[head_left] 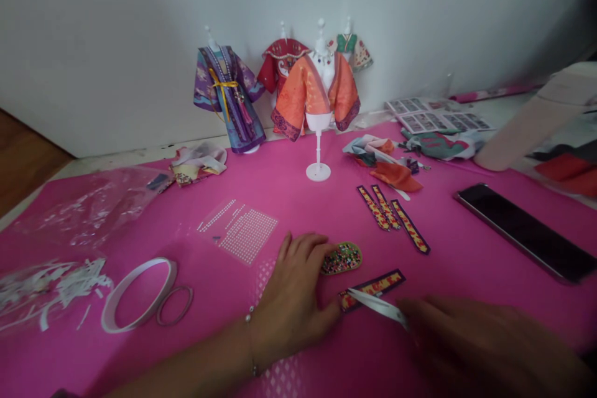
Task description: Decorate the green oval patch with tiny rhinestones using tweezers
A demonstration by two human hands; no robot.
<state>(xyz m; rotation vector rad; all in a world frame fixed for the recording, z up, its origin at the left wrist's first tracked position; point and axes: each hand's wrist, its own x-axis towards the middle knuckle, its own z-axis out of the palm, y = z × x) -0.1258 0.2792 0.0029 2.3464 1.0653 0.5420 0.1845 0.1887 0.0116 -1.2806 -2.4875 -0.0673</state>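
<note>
My left hand (293,289) lies flat on the pink mat (298,199), fingers spread, its fingertips by a small oval beaded piece (342,258) and its thumb at the end of a patterned red-and-gold strip (373,288). My right hand (485,342), blurred at the lower right, is closed round white tweezers (377,305) whose tip touches the strip's left end. Three more patterned strips (392,217) lie further back. A white mannequin stand (319,137) wears an orange robe (316,96).
Other dressed mini mannequins, including a purple robe (228,96), stand against the wall. A rhinestone sticker sheet (242,230), tape rolls (140,292), paper scraps (51,289), plastic bag (93,205), fabric pieces (396,165), a phone (527,230) and instruction sheets (436,115) surround the hands.
</note>
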